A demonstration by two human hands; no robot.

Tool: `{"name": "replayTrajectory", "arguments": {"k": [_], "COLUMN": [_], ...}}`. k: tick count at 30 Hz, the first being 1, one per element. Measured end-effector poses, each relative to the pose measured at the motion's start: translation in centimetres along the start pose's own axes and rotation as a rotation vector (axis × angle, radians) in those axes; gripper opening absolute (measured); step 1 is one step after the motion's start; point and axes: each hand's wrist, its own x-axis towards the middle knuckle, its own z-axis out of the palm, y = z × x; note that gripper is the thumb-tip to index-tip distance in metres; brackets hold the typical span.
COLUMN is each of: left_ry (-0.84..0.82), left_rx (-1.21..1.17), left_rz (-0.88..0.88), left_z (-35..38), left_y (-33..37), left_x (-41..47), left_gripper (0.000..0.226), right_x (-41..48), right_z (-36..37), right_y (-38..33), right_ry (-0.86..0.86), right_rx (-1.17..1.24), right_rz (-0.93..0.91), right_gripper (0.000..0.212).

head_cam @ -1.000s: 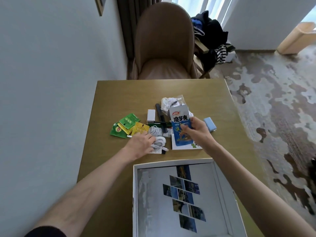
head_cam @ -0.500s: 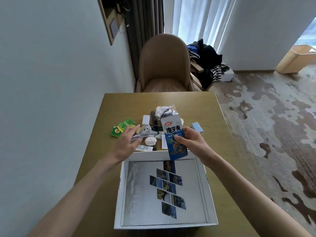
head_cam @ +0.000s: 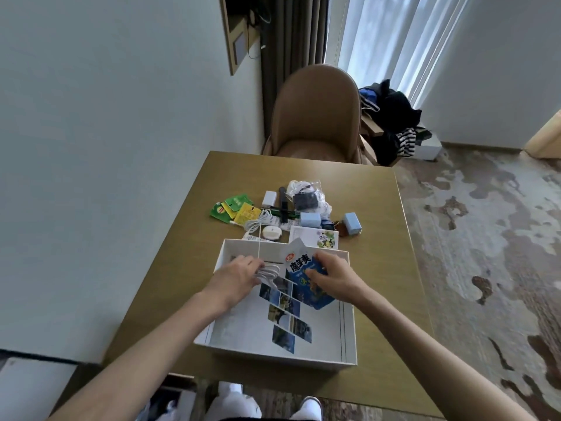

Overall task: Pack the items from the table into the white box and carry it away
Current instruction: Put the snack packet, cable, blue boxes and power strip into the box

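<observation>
White box [head_cam: 274, 357] is sitting open at the near edge of the table [head_cam: 303, 170], with low walls and a diagonal strip of photo tiles [head_cam: 285, 314] printed on its floor. Both hands are reaching inside it at the far end. Left hand [head_cam: 239, 276] is curling its fingers round a coiled white cable [head_cam: 268, 272] near the far-left corner. One strand is trailing up over the far wall to the pile on the table. Right hand [head_cam: 334, 276] is pinching a blue snack packet [head_cam: 303, 273], thumb on the front. The packet has a white top and bold Chinese lettering and is tilting over the box floor; can't tell if its lower end is touching.

Lying just beyond the box on the table: green and yellow tea sachets [head_cam: 232, 209], white charger [head_cam: 269, 198], clear bag [head_cam: 305, 196] with something dark inside, two pale blue blocks [head_cam: 352, 223], a round white case [head_cam: 271, 232] and a printed card [head_cam: 314, 238].
</observation>
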Motion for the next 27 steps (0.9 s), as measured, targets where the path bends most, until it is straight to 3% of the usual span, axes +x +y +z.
{"name": "replayTrajectory", "arguments": {"k": [6,9,11,14,19,23,27], "left_ry": [-0.031,0.027,0.047,-0.057,-0.142,-0.102,-0.093], "left_rx": [0.449,0.562,0.577,0.566,0.582,0.523,0.431], "left_rz": [-0.01,0.102,0.202,0.28,0.296,0.231,0.34], "left_z": [1.0,0.8,0.8,0.8,0.7,-0.3,-0.5], "left_y": [-1.7,-1.7,-2.0,-2.4,-2.8,-2.7,-4.0], "left_x": [2.6,2.4,2.4,2.6,3.5,3.8,3.4], "left_gripper": [0.044,0.039,0.035,0.026,0.031,0.031,0.036], "right_x": [0.0,0.3,0.5,0.8,1.0,0.9,0.5], "right_z": [0.8,1.5,1.8,2.4,2.8,2.7,3.0], "right_y": [0.0,-0.1,-0.2,-0.2,-0.5,-0.6,-0.5], "right_ry": [-0.058,-0.118,-0.129,-0.146,-0.244,-0.363,-0.441], "right_rx": [-0.217,-0.249,-0.276,-0.323,-0.36,-0.375,-0.366], "right_rz": [-0.014,-0.005,0.014,0.011,0.044,0.086,0.082], "right_gripper": [0.005,0.01,0.015,0.007,0.012,0.029,0.035]}}
